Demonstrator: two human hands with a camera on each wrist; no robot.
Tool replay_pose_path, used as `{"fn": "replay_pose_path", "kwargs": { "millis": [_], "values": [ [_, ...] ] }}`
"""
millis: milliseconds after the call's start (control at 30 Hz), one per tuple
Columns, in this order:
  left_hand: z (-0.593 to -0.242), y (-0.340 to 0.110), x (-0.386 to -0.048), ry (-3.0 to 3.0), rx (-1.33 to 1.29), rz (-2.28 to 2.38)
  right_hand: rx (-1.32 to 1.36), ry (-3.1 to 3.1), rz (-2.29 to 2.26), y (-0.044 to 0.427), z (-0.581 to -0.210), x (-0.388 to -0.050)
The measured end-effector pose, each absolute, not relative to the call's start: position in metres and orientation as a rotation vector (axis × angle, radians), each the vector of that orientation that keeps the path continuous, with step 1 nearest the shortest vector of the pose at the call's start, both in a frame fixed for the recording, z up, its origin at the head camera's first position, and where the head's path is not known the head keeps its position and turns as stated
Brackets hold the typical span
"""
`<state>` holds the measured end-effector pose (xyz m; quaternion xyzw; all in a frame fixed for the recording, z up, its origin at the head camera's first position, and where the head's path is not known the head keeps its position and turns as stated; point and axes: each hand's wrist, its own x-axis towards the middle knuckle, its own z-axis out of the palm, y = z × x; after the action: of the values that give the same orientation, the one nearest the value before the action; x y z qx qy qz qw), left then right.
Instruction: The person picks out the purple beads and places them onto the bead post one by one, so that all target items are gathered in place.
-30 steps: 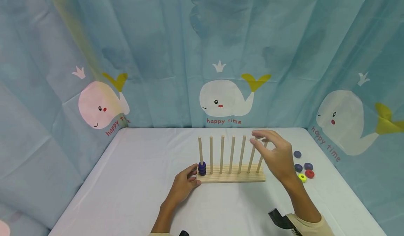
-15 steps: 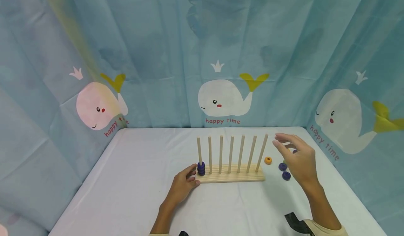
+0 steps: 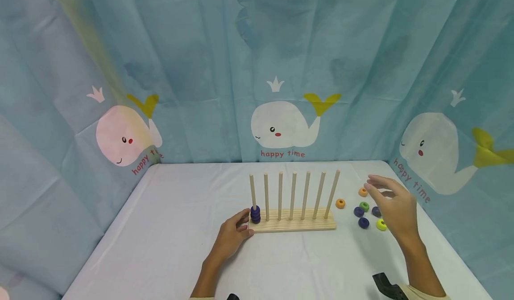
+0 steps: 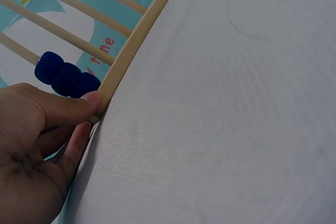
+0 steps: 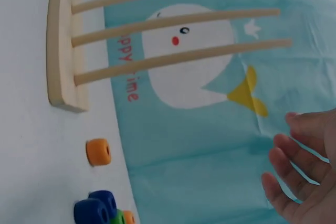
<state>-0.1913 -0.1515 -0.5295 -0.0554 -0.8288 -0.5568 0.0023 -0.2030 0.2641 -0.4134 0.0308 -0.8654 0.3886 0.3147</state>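
A wooden peg board [image 3: 291, 224] with a row of upright pegs stands mid-table. Three dark blue beads [image 3: 255, 215] are stacked on its leftmost peg. My left hand [image 3: 231, 236] grips the board's left end, thumb [image 4: 92, 98] on the front edge beside the blue beads [image 4: 65, 77]. Over the loose beads at the right hovers my right hand [image 3: 395, 206], fingers relaxed and apart, holding nothing. Nearby lie an orange bead [image 3: 340, 203], another orange bead [image 3: 363, 192], a green bead [image 3: 364, 206], a yellow bead [image 3: 381, 224] and blue beads [image 3: 363, 223]. The hand may cover more.
White cloth covers the table [image 3: 180, 228]. A light blue curtain [image 3: 209, 113] printed with whales hangs behind and along the sides. The bare pegs [image 5: 184, 61] rise between the two hands.
My right hand has moved right from the rightmost pegs to above the loose beads, uncovering orange and green ones. My left hand keeps its grip. The head view has shifted slightly.
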Motion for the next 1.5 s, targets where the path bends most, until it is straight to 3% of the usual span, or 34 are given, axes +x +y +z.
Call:
{"fn": "replay_pose_path", "kwargs": {
  "millis": [1500],
  "values": [
    [-0.53, -0.153, -0.191, -2.578, -0.205, -1.754, -0.417, -2.615, 1.082, 0.345, -0.482, -0.228]
  ]
}}
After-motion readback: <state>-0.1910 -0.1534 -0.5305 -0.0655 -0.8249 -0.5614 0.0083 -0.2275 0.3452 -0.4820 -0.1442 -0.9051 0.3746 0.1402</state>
